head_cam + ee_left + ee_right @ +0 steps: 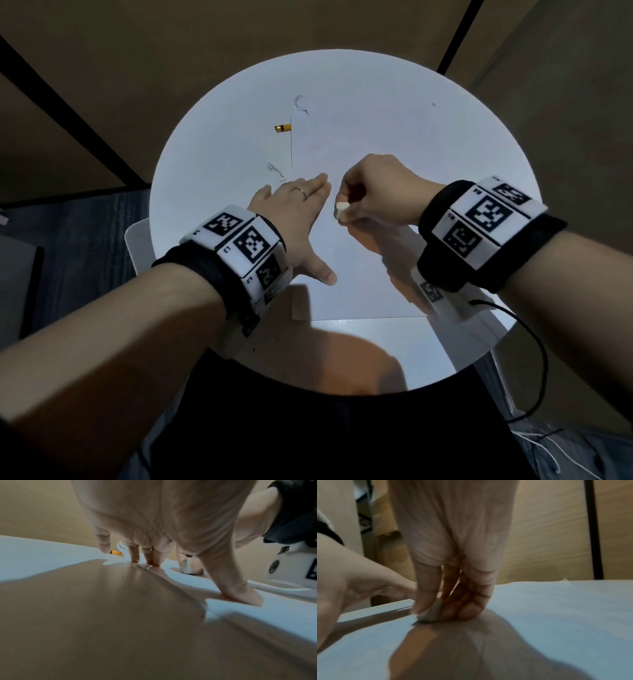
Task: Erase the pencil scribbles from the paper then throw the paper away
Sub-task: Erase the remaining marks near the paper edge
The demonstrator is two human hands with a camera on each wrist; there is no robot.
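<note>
A white sheet of paper (370,144) lies on the round white table (212,154). Faint grey scribbles (301,104) mark its far left corner. My left hand (298,219) lies flat with straight, spread fingers (150,559) pressing the paper's left edge, thumb (240,595) down on the sheet. My right hand (373,192) pinches a small white eraser (341,209) between thumb and fingers and holds it against the paper (556,608) just right of the left hand. In the right wrist view the eraser (431,614) touches the sheet under the curled fingers.
A yellow pencil stub (283,128) lies on the table just left of the paper's far edge, also seen as the pencil (116,552) past my fingertips. Grey smudges (275,169) sit on the table near the left hand. Brown floor surrounds the table.
</note>
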